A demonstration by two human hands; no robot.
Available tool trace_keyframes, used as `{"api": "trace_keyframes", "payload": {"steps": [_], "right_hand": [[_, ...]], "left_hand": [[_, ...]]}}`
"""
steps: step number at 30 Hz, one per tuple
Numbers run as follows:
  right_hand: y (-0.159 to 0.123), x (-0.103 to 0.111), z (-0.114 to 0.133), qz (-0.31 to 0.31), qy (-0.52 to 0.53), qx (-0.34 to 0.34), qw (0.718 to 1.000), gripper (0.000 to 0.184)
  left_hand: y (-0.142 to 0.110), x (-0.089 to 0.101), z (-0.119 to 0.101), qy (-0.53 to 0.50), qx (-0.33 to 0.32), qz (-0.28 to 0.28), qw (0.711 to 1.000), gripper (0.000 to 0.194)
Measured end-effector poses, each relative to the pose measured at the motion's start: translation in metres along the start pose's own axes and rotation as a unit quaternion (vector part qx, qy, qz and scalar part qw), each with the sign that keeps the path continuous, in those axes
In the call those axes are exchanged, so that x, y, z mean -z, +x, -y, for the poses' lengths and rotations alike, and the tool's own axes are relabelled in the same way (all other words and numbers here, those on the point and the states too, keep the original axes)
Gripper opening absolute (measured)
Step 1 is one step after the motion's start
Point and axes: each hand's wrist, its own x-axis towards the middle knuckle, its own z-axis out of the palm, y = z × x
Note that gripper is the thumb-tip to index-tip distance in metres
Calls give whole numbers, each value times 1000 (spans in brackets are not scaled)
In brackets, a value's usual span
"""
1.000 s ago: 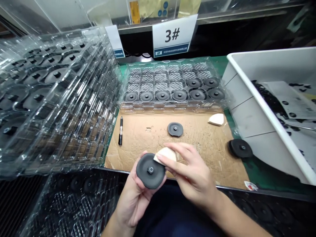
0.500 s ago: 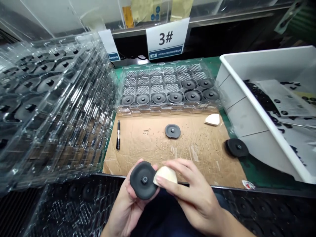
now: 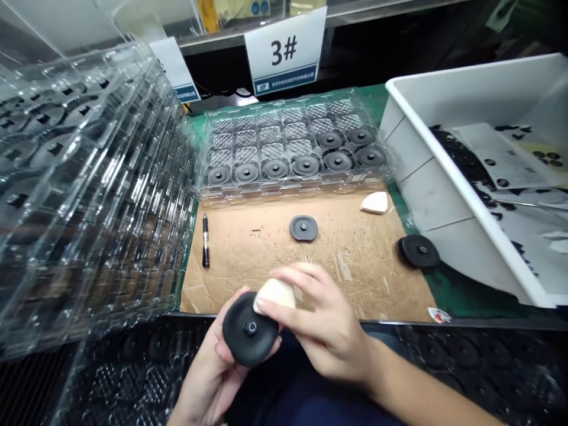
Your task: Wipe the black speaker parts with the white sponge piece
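Note:
My left hand (image 3: 213, 364) holds a black round rubber-like disc (image 3: 239, 346) from beneath, its dished face and central metal-looking stud turned up. In my right hand (image 3: 326, 325) is a cream sponge wedge (image 3: 279, 293), pinched between thumb and fingers and touching the disc's upper right rim. Beyond my hands, a similar dark disc (image 3: 304, 228) lies on the cardboard sheet (image 3: 239, 260). Another white wedge (image 3: 375, 202) rests near the sheet's far right corner. The underside of the held disc is hidden.
A clear plastic tray (image 3: 275, 192) partly filled with discs sits at the back. Stacked trays (image 3: 110, 236) rise on the left, beside a pen (image 3: 205, 239). On the right, more discs (image 3: 419, 251) lie against a white bin (image 3: 452, 177) containing black scraps and paper.
The sponge wedge has moved up and left along the disc's rim with my right hand. My left hand and disc have shifted slightly left. The camera view has also shifted.

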Motion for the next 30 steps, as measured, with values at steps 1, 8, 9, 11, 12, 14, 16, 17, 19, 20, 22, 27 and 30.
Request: {"api": "trace_keyframes", "payload": {"steps": [1, 8, 9, 11, 12, 14, 16, 17, 19, 20, 22, 27, 30], "right_hand": [[-2, 0, 1, 3, 3, -8, 1000, 43], [-10, -4, 9, -37, -12, -22, 999, 41], [-10, -5, 11, -53, -12, -32, 998, 40], [-11, -7, 14, -70, -1, -46, 996, 41], [-11, -8, 15, -70, 2, -47, 996, 41], [-11, -8, 16, -62, -10, -56, 996, 41], [-11, -7, 17, -60, -25, -70, 995, 41], [-10, -7, 18, -72, -28, -68, 995, 40], [-10, -7, 19, -87, -17, -55, 995, 40], [-10, -8, 20, -83, -12, -49, 995, 40], [-10, -8, 20, -68, -18, -55, 996, 40], [-11, -12, 24, -93, -22, -60, 994, 41], [-11, -14, 25, -73, -31, -71, 994, 40]], "left_hand": [[0, -1, 0, -3, -4, 0, 1000, 49], [6, -8, 5, 2, -75, 15, 997, 48], [7, -9, 7, -1, -91, 17, 996, 48], [8, -9, 11, -7, -105, 19, 994, 49], [9, -9, 14, -9, -111, 18, 994, 50], [10, -8, 18, -9, -136, 15, 991, 50], [11, -9, 22, -9, -168, 14, 986, 49], [12, -9, 24, -14, -173, 13, 985, 50], [14, -11, 27, -27, -168, 12, 985, 51], [15, -12, 28, -32, -169, 11, 985, 51], [17, -14, 30, -32, -186, 5, 982, 48], [21, -16, 32, -47, -178, -1, 983, 44], [23, -18, 32, -56, -194, 12, 979, 44]]}}
